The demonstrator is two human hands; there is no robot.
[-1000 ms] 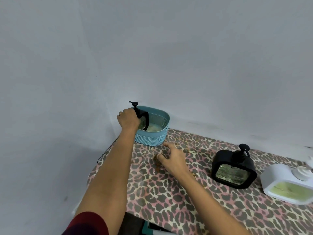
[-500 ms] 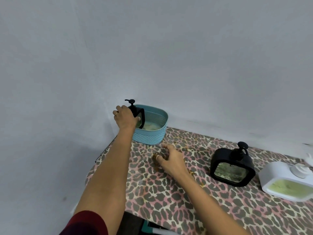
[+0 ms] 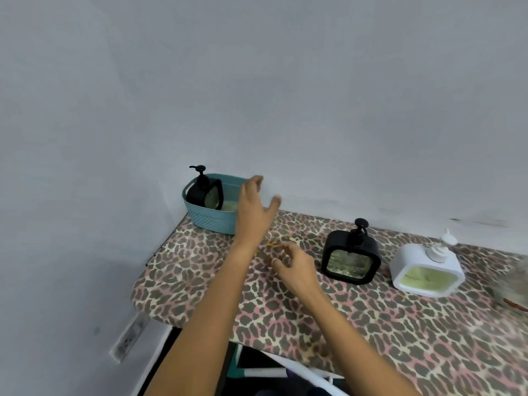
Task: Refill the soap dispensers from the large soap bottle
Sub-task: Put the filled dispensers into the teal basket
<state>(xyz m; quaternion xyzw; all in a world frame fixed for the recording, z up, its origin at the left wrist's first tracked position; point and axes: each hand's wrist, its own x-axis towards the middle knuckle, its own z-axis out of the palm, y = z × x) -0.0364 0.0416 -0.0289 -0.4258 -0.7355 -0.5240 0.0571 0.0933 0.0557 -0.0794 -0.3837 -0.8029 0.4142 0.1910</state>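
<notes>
The left hand [image 3: 253, 212] is spread open and empty, having let go of the black dispenser [image 3: 205, 192], now left upright in the ribbed teal basket [image 3: 208, 220]. The right hand [image 3: 297, 267] is loosely curled, empty, on the leopard-print cloth [image 3: 371, 332]. A second glossy black dispenser [image 3: 351, 254] and a white dispenser [image 3: 427, 270] stand well apart rightward; bare cloth lies between.

Matt perforated plastic basket [image 3: 210, 221], glossy black plastic dispenser [image 3: 351, 260], leopard-print cloth table cover [image 3: 371, 324]

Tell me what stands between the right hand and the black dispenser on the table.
Nothing visible: only bare tabletop lies between the right hand and the black dispenser just to its right.
</notes>
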